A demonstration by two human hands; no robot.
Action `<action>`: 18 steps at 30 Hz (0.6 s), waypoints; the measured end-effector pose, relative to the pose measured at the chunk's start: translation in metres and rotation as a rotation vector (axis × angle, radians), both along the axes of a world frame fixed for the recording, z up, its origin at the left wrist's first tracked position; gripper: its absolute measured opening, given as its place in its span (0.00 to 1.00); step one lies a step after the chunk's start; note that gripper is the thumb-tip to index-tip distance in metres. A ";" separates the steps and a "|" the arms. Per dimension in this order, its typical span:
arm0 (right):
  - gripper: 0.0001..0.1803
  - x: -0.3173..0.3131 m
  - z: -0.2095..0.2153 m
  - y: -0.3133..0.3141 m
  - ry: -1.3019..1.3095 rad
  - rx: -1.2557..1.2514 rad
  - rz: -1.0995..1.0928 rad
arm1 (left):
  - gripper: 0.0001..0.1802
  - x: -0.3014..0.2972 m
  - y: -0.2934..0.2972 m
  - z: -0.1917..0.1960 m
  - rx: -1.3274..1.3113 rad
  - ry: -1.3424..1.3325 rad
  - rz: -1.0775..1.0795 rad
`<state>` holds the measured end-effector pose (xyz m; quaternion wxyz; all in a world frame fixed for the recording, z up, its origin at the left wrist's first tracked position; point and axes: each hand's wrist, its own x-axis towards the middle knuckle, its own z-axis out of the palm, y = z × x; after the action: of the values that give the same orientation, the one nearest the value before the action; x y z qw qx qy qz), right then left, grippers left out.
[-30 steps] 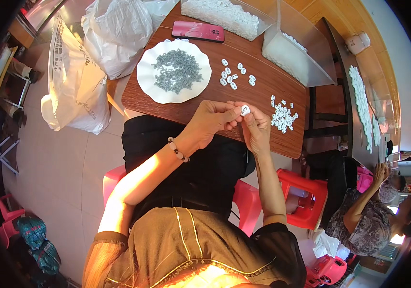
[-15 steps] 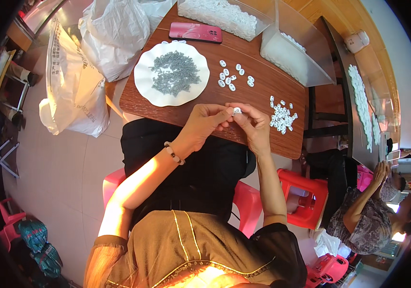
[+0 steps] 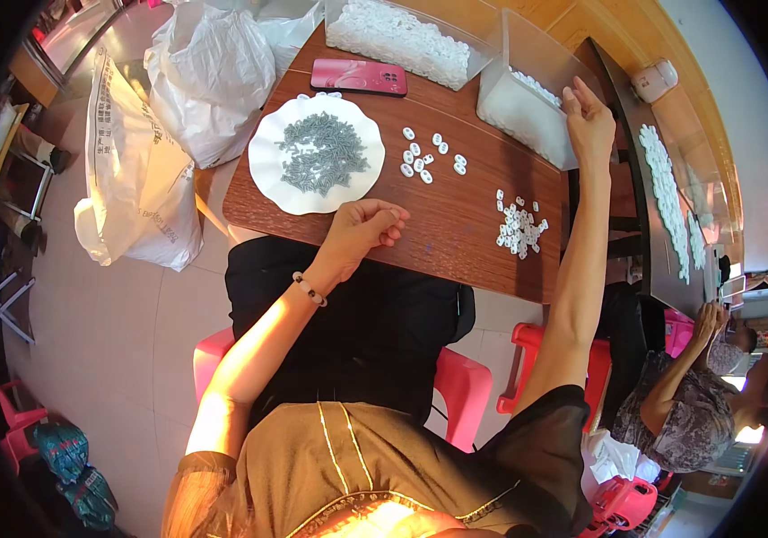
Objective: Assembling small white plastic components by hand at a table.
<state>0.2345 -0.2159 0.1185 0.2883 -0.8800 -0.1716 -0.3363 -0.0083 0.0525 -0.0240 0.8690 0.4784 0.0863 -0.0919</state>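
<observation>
My left hand [image 3: 368,235] hovers over the near table edge. Its thumb presses against curled fingers, and whether a tiny part is between them cannot be seen. My right hand [image 3: 589,127] is stretched out at the clear bin [image 3: 528,121] of white pieces, thumb and forefinger apart, with nothing visible between them. By my left hand stands a white scalloped plate [image 3: 267,179] bearing many small grey rod-like pieces [image 3: 323,152]. Loose white oval pieces with dark holes [image 3: 426,177] lie mid-table. A heap of smaller white pieces [image 3: 520,231] lies at the right.
A pink phone [image 3: 359,77] lies at the back of the brown table [image 3: 312,229], beside another clear bin [image 3: 402,40] of white pieces. White plastic bags [image 3: 209,81] stand left. A person [image 3: 680,403] sits at the right, near a dark table with more white pieces [image 3: 665,197].
My hands have parted. The right one has swung up and right to the clear bin, and the small white piece pinched between them no longer shows. My left hand moved slightly left.
</observation>
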 end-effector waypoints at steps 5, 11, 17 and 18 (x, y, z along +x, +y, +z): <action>0.14 -0.011 -0.014 0.018 0.135 0.070 0.170 | 0.09 -0.006 0.005 0.001 0.000 -0.020 0.017; 0.11 -0.075 -0.076 0.061 0.438 -0.140 0.353 | 0.10 -0.004 0.004 -0.001 0.022 -0.015 0.004; 0.07 -0.094 -0.100 0.089 0.372 -0.282 0.414 | 0.10 -0.006 0.003 -0.001 0.046 -0.033 0.021; 0.07 -0.095 -0.101 0.093 0.374 -0.279 0.414 | 0.10 -0.006 0.003 0.000 0.048 -0.031 0.020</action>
<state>0.1398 -0.1229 0.0170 0.2537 -0.9039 -0.3358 -0.0760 -0.0142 0.0553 -0.0243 0.8594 0.4995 0.0800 -0.0736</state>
